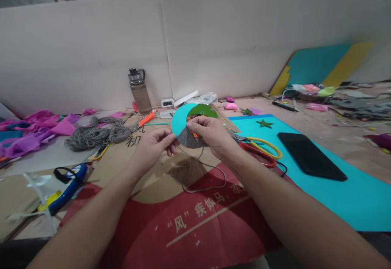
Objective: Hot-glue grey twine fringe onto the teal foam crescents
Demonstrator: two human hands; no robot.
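A flat ring point(179, 118) is held up over the cardboard, cyan on the left and green at the upper right. Its lower part is wrapped in grey yarn point(190, 139). My right hand point(208, 132) pinches the ring at its inner edge with thumb and forefinger. At the lower left edge, my left hand point(161, 143) is closed, thumb pressed to the forefinger by the wrapped part; whether yarn or the rim is between them is too small to tell. A loose strand of grey yarn point(225, 178) loops down onto the cardboard below.
Red-and-brown cardboard point(146, 228) lies underneath. To the right are scissors point(265, 146), a cyan sheet point(345, 203), a black phone point(311, 155) and a green star point(264, 124). A grey yarn bundle point(97, 134), blue glue gun point(69, 187), orange cutter point(146, 119) and bottle point(140, 95) stand leftward.
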